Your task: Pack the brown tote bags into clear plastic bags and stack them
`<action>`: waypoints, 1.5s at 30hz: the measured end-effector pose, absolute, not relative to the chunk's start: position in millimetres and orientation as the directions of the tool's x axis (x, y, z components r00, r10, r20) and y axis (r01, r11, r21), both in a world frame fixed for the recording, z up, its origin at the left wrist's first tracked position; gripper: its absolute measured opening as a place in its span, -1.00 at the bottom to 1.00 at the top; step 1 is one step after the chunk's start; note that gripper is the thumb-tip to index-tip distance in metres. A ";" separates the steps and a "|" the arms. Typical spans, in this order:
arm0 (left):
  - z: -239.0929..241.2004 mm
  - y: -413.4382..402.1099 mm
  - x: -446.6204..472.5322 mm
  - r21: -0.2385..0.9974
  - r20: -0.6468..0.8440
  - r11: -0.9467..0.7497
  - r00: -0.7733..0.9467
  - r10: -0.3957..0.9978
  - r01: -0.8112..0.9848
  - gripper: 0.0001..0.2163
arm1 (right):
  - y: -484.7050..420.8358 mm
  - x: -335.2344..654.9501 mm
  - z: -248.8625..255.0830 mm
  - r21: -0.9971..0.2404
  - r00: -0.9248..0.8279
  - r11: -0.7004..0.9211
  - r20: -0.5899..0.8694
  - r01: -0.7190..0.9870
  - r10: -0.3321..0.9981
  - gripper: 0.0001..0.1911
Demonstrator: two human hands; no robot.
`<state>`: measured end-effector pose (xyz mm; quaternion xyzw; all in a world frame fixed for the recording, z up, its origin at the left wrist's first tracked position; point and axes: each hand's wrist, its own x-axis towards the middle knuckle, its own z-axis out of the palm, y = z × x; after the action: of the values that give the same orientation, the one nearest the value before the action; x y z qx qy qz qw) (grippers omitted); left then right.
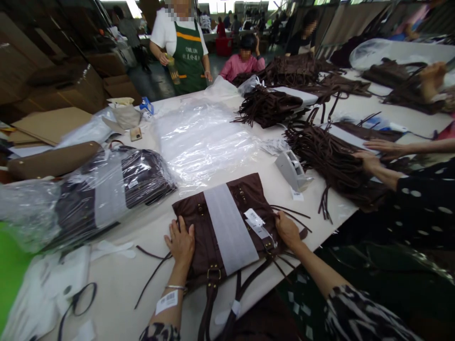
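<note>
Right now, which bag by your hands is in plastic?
The left bag, in clear plastic. The middle bag, lying between the left hand and right hand, has none over it.

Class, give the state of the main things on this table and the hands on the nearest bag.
Brown bag: lying flat, grey-banded
Left hand: palm down, fingers spread
Right hand: fingers curled at the bag's edge
Wrapped bag: inside clear plastic
Clear plastic sheets: laid flat
Phone: lying down
Fringed bags: piled, fringes loose
</note>
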<state>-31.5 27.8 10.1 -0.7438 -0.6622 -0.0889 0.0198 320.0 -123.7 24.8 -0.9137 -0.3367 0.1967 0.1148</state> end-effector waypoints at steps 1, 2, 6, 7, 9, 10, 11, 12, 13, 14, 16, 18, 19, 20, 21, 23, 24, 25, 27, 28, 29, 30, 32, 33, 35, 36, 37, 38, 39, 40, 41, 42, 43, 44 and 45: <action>10.3 27.1 -32.6 0.083 0.155 -0.131 0.117 0.981 0.988 -0.45 | -128.6 314.5 21.3 -0.320 0.700 -0.757 -0.294 0.570 0.651 -0.60; 10.8 26.2 -34.4 0.081 0.142 -0.135 0.122 0.982 0.988 -0.45 | -133.1 310.8 18.4 -0.306 0.697 -0.760 -0.306 0.573 0.648 -0.57; 20.2 22.0 -45.7 0.100 0.085 -0.122 0.114 0.990 0.987 -0.49 | -143.6 324.0 18.6 -0.339 0.602 -0.705 -0.367 0.623 0.709 -0.63; 24.9 22.3 -47.8 0.110 0.108 -0.135 0.123 0.986 0.985 -0.51 | -144.3 333.6 22.4 -0.360 0.562 -0.680 -0.385 0.639 0.732 -0.67; 36.9 27.6 -48.0 0.136 0.201 -0.207 0.178 0.963 0.969 -0.54 | -141.2 354.4 35.3 -0.398 0.487 -0.632 -0.410 0.665 0.771 -0.68; 43.4 33.2 -45.6 0.148 0.252 -0.263 0.221 0.942 0.953 -0.55 | -135.8 363.1 44.0 -0.416 0.461 -0.603 -0.396 0.680 0.794 -0.60; 49.4 40.9 -41.5 0.158 0.295 -0.319 0.264 0.918 0.934 -0.55 | -127.0 368.8 53.6 -0.433 0.448 -0.569 -0.356 0.699 0.820 -0.49; 54.2 50.4 -36.2 0.163 0.322 -0.369 0.304 0.897 0.915 -0.55 | -114.4 370.7 63.2 -0.447 0.443 -0.528 -0.288 0.722 0.849 -0.39; 57.1 61.0 -30.1 0.165 0.337 -0.406 0.335 0.880 0.899 -0.55 | -98.5 368.4 72.1 -0.456 0.443 -0.484 -0.200 0.747 0.874 -0.32; 57.6 72.0 -24.0 0.164 0.343 -0.430 0.357 0.869 0.888 -0.54 | -79.9 362.2 79.4 -0.455 0.442 -0.438 -0.104 0.776 0.891 -0.29; 50.7 92.0 -14.0 0.156 0.335 -0.452 0.383 0.861 0.878 -0.51 | -39.6 342.9 85.7 -0.419 0.423 -0.372 0.031 0.828 0.906 -0.30; 35.1 105.8 -9.6 0.145 0.316 -0.464 0.404 0.859 0.874 -0.47 | -4.0 324.4 78.3 -0.351 0.386 -0.345 0.055 0.870 0.921 -0.32; 25.4 110.1 -9.6 0.142 0.306 -0.467 0.410 0.859 0.873 -0.46 | 9.3 318.7 69.6 -0.319 0.376 -0.347 0.031 0.882 0.926 -0.33; 15.5 113.0 -10.7 0.142 0.296 -0.464 0.410 0.863 0.874 -0.45 | 18.7 315.8 58.2 -0.294 0.367 -0.352 -0.003 0.889 0.930 -0.34; 6.2 114.9 -12.6 0.144 0.289 -0.454 0.402 0.869 0.879 -0.44 | 24.3 315.7 45.0 -0.278 0.363 -0.358 -0.034 0.891 0.931 -0.35; -8.7 117.2 -17.2 0.153 0.273 -0.432 0.383 0.883 0.889 -0.43 | 26.0 320.5 17.6 -0.272 0.360 -0.361 -0.053 0.892 0.931 -0.39; -13.7 118.2 -19.3 0.158 0.264 -0.426 0.378 0.888 0.891 -0.43 | 23.8 323.8 5.4 -0.276 0.357 -0.352 -0.032 0.895 0.933 -0.40; -17.1 119.5 -21.0 0.164 0.255 -0.427 0.380 0.889 0.889 -0.43 | 20.9 326.9 -5.0 -0.279 0.355 -0.339 0.007 0.899 0.935 -0.40; -20.1 122.7 -23.3 0.175 0.239 -0.443 0.398 0.886 0.880 -0.43 | 16.0 331.0 -19.1 -0.271 0.342 -0.305 0.101 0.913 0.934 -0.40; -20.4 124.4 -23.8 0.179 0.236 -0.450 0.406 0.883 0.875 -0.43 | 14.9 331.8 -23.3 -0.262 0.330 -0.286 0.141 0.921 0.933 -0.40; -20.4 125.8 -23.9 0.182 0.237 -0.452 0.407 0.882 0.873 -0.43 | 14.8 331.9 -26.1 -0.252 0.318 -0.270 0.173 0.929 0.932 -0.40; -20.3 126.9 -23.7 0.184 0.240 -0.453 0.407 0.881 0.872 -0.43 | 15.4 331.6 -27.8 -0.241 0.309 -0.261 0.192 0.935 0.931 -0.40; -20.3 127.5 -22.5 0.185 0.246 -0.451 0.403 0.882 0.873 -0.42 | 18.4 330.3 -29.6 -0.229 0.300 -0.252 0.206 0.940 0.932 -0.39; -20.2 127.2 -21.6 0.184 0.248 -0.448 0.400 0.883 0.875 -0.42 | 20.3 329.8 -29.5 -0.230 0.300 -0.252 0.206 0.940 0.932 -0.38; -19.7 126.1 -19.4 0.179 0.238 -0.439 0.394 0.888 0.880 -0.43 | 24.3 329.9 -26.4 -0.254 0.310 -0.259 0.189 0.932 0.932 -0.38; -18.7 125.8 -18.4 0.176 0.226 -0.431 0.390 0.893 0.885 -0.43 | 26.0 330.5 -22.4 -0.278 0.321 -0.267 0.167 0.922 0.932 -0.38; -16.9 125.8 -17.5 0.173 0.209 -0.422 0.385 0.899 0.890 -0.44 | 26.8 331.3 -16.3 -0.311 0.333 -0.279 0.136 0.908 0.933 -0.39; -14.1 126.1 -16.8 0.171 0.187 -0.414 0.383 0.904 0.894 -0.44 | 26.4 332.1 -7.9 -0.349 0.343 -0.289 0.103 0.891 0.934 -0.40; -9.9 126.3 -16.4 0.170 0.162 -0.408 0.383 0.909 0.897 -0.45 | 24.1 332.7 2.3 -0.389 0.349 -0.292 0.084 0.874 0.934 -0.42; -4.1 126.1 -16.1 0.169 0.143 -0.406 0.385 0.912 0.898 -0.45 | 19.3 332.8 14.1 -0.430 0.354 -0.287 0.085 0.856 0.931 -0.45; 3.3 124.8 -15.6 0.170 0.139 -0.410 0.390 0.910 0.896 -0.46 | 12.0 332.0 26.5 -0.471 0.362 -0.276 0.101 0.838 0.927 -0.50; 12.5 121.8 -14.6 0.174 0.155 -0.421 0.398 0.904 0.890 -0.46 | 2.1 330.3 38.6 -0.510 0.374 -0.269 0.114 0.817 0.920 -0.55; 23.1 116.2 -12.8 0.187 0.191 -0.433 0.400 0.896 0.882 -0.47 | -9.9 327.3 49.6 -0.546 0.391 -0.278 0.100 0.790 0.915 -0.61; 34.9 107.7 -9.7 0.214 0.239 -0.443 0.393 0.888 0.871 -0.50 | -23.3 323.3 58.7 -0.571 0.408 -0.315 0.039 0.758 0.912 -0.66; 47.3 95.9 -5.1 0.259 0.277 -0.452 0.382 0.882 0.854 -0.54 | -37.1 318.4 65.3 -0.576 0.422 -0.377 -0.061 0.725 0.904 -0.71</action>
<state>-5.1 95.9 47.3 -0.8305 -0.5224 -0.1898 -0.0363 318.4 -37.1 65.3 -0.8085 -0.5039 0.1873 0.2396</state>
